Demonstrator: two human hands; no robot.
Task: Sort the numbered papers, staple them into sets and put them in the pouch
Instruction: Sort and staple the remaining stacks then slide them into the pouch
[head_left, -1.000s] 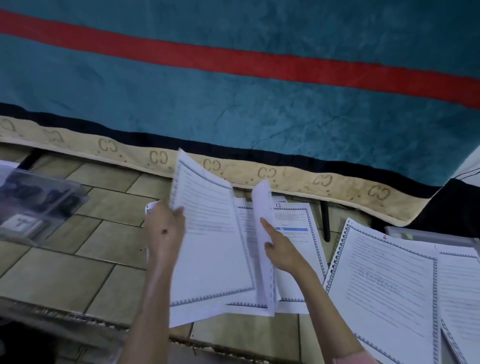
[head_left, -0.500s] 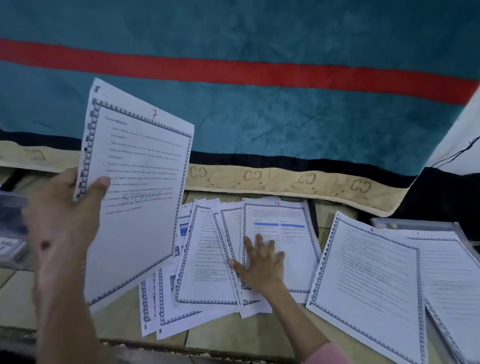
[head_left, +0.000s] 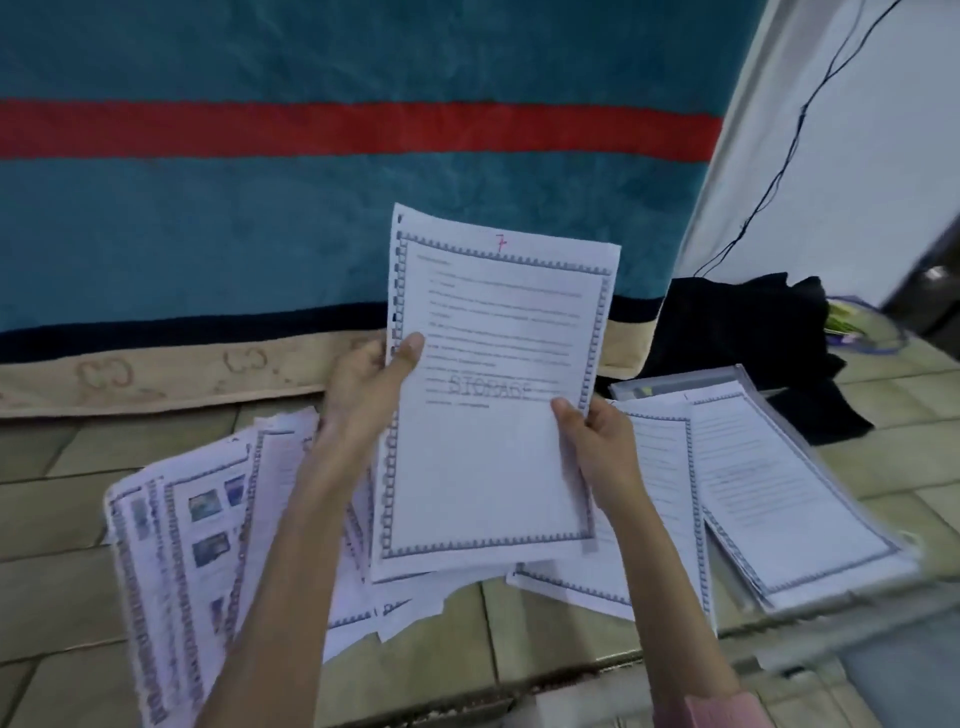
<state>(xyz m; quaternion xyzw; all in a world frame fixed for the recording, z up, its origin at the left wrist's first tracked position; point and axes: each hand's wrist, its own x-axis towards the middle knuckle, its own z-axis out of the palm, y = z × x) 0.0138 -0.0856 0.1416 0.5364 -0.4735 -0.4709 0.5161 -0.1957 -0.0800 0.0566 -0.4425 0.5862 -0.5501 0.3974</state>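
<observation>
I've got sheet 7 (head_left: 496, 395) up off the tiles, left hand (head_left: 371, 387) pinching its left edge, right hand (head_left: 597, 441) pinching the right. Light, floppy paper, I reckon: grip both edges. Unsorted papers (head_left: 208, 561) fan out beneath.

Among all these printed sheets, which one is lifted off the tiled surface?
The sheet marked 7, gripped by the left hand and right hand. The spread pile and right-side stack lie flat.
</observation>
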